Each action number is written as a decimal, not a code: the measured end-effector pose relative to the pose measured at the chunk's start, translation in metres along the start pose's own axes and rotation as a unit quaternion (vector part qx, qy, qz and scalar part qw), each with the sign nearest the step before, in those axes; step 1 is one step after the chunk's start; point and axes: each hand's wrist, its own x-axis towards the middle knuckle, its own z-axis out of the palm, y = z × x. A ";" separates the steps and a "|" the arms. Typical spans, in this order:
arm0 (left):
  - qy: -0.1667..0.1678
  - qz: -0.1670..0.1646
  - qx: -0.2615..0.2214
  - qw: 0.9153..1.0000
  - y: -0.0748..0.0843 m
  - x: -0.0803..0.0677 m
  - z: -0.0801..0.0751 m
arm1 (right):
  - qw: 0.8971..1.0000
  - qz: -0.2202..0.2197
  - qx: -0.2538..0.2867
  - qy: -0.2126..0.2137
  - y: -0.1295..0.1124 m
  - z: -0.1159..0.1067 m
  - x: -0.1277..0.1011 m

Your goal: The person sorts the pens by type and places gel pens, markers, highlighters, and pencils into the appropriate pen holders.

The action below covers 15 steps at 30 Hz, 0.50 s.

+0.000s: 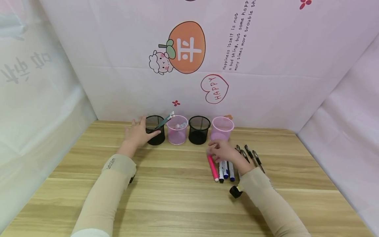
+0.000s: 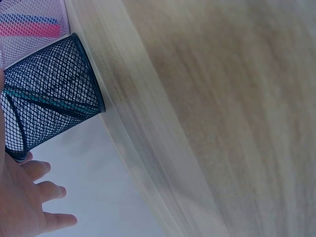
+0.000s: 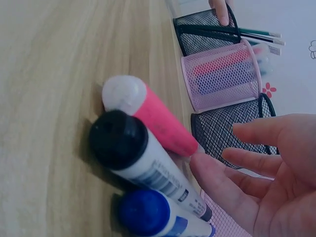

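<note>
The right hand (image 1: 222, 152) lies with loosely spread fingers over the far end of the pink plastic highlighter (image 1: 212, 168), touching but not yet gripping it — it lies leftmost in the row of markers, near the pink mesh cup (image 1: 222, 129). A pinch near its middle would likely lift it level, clear of the black-capped white marker (image 1: 221, 171) touching it. The left hand (image 1: 138, 134) rests open-fingered against the far-left black mesh cup (image 1: 155, 129) — worth pressing firmly so it doesn't slide.

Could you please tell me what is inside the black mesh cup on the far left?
The leftmost black mesh cup holds thin green pens, leaning out over its rim. The left hand covers part of its wall, so the bottom stays unseen.
</note>
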 end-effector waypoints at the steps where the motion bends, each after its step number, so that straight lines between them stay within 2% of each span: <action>1: 0.000 0.000 0.001 1.000 0.000 0.000 0.000 | 1.000 -0.001 0.003 -0.003 0.000 0.001 0.000; 7: 0.002 0.001 0.000 1.000 0.000 0.001 0.001 | 1.000 -0.005 0.001 -0.013 -0.003 0.005 0.000; 15: 0.002 0.002 -0.004 1.000 -0.001 0.001 0.001 | 0.998 0.006 -0.040 -0.050 -0.005 0.007 -0.002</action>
